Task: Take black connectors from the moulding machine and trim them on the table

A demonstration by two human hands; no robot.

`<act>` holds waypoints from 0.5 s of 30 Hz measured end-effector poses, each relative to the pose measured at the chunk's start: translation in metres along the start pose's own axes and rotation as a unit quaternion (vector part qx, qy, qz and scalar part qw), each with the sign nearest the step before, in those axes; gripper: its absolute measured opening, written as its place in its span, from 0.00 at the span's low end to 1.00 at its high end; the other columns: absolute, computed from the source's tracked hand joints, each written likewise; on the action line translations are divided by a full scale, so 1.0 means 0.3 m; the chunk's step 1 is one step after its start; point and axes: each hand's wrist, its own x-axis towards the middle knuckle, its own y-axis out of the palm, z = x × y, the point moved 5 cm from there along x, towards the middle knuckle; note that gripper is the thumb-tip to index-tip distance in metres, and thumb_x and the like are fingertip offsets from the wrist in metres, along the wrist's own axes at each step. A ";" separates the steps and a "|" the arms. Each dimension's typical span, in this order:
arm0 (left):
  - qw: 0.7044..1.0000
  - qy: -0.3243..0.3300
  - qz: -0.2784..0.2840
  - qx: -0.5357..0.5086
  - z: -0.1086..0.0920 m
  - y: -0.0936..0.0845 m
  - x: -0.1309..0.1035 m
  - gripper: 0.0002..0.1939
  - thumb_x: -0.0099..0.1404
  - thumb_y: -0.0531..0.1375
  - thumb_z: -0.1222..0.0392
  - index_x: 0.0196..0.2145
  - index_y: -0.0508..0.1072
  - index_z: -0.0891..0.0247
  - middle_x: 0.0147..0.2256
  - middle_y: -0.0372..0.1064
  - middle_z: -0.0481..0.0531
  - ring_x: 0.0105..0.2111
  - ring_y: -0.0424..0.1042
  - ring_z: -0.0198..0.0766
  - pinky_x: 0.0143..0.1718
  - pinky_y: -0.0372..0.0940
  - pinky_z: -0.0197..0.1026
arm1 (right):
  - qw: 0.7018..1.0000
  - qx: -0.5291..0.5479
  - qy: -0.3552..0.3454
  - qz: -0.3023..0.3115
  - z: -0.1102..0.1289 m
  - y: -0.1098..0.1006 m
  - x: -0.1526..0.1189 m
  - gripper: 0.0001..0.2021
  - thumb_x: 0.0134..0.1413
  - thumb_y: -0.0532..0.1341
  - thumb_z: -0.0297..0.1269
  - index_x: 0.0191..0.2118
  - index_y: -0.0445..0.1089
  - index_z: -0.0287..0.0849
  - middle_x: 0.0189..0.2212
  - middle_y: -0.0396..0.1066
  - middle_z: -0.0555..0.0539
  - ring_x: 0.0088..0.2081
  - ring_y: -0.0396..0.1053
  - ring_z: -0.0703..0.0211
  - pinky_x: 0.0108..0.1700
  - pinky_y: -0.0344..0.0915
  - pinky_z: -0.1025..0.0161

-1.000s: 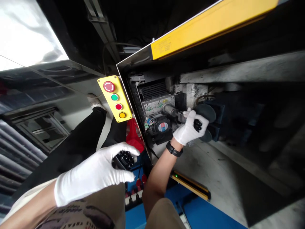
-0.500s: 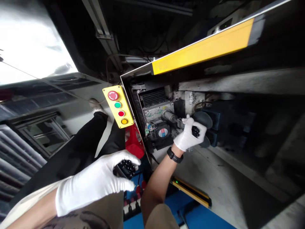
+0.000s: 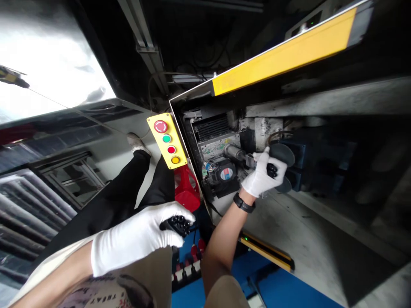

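White gloves cover both hands. My left hand (image 3: 144,231), at the lower left, is wrapped round a cluster of small shiny black parts (image 3: 180,224), its thumb and fingers on either side. Inside the machine, my right hand (image 3: 265,173) is closed round more black parts (image 3: 272,170), with fingertips at a small metal fixture (image 3: 250,160) on the end of a metal shaft (image 3: 234,152). Just beyond these fingers are two dark round discs, the upper disc (image 3: 284,154) above the other. What the right fingertips pinch is too small to make out.
A yellow control box (image 3: 167,141) with several buttons stands left of the machine opening. A yellow bar (image 3: 285,51) crosses above. A motor with a round label (image 3: 226,173) sits left of my right hand. Below are a red stool (image 3: 187,192) and a yellow-black light bar (image 3: 268,253).
The view has shifted, so most things appear farther right. My left hand has closed more around the black parts. My right hand stays by the fixture and discs.
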 end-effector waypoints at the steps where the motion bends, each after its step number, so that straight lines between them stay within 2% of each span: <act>1: 1.000 0.007 -0.003 0.018 -0.007 -0.002 0.000 0.21 0.60 0.77 0.62 0.51 0.86 0.49 0.48 0.86 0.40 0.46 0.87 0.41 0.42 0.80 0.28 | 1.000 0.006 -0.022 -0.017 -0.001 -0.011 -0.004 0.12 0.69 0.68 0.36 0.34 0.66 0.48 0.29 0.78 0.51 0.33 0.79 0.59 0.62 0.78 0.42; 4: 0.998 0.035 -0.008 0.047 -0.032 -0.007 0.001 0.19 0.60 0.76 0.64 0.49 0.87 0.50 0.47 0.86 0.40 0.44 0.87 0.39 0.42 0.79 0.28 | 0.998 0.020 -0.059 -0.029 -0.002 -0.026 -0.009 0.10 0.66 0.69 0.32 0.34 0.69 0.46 0.29 0.80 0.49 0.31 0.80 0.57 0.60 0.79 0.42; 7: 0.995 0.062 0.001 0.083 -0.046 -0.007 0.001 0.20 0.60 0.76 0.66 0.49 0.87 0.50 0.45 0.86 0.39 0.41 0.87 0.35 0.44 0.78 0.27 | 0.998 0.020 -0.045 -0.031 -0.006 -0.028 -0.009 0.10 0.66 0.70 0.34 0.35 0.69 0.46 0.29 0.81 0.49 0.32 0.82 0.55 0.57 0.81 0.45; 10: 0.990 0.077 0.004 0.116 -0.041 -0.007 0.000 0.21 0.59 0.76 0.67 0.49 0.87 0.49 0.46 0.86 0.39 0.42 0.87 0.35 0.46 0.78 0.27 | 0.999 0.029 -0.031 -0.032 -0.005 -0.024 -0.010 0.12 0.66 0.71 0.36 0.34 0.69 0.46 0.29 0.81 0.48 0.31 0.82 0.55 0.54 0.82 0.47; 12: 0.989 0.075 0.006 0.127 -0.029 -0.008 -0.002 0.21 0.59 0.76 0.65 0.50 0.87 0.49 0.46 0.86 0.39 0.43 0.87 0.36 0.46 0.78 0.27 | 0.999 0.021 -0.021 -0.040 -0.009 -0.025 -0.009 0.11 0.66 0.71 0.37 0.34 0.68 0.46 0.29 0.80 0.48 0.31 0.82 0.55 0.49 0.82 0.50; 15: 0.993 0.036 0.012 0.110 0.002 -0.012 -0.008 0.20 0.61 0.75 0.62 0.51 0.86 0.48 0.46 0.86 0.38 0.40 0.86 0.36 0.43 0.78 0.27 | 0.999 0.017 -0.026 -0.042 -0.015 -0.024 -0.009 0.10 0.64 0.71 0.35 0.34 0.69 0.46 0.30 0.81 0.47 0.33 0.83 0.54 0.49 0.82 0.52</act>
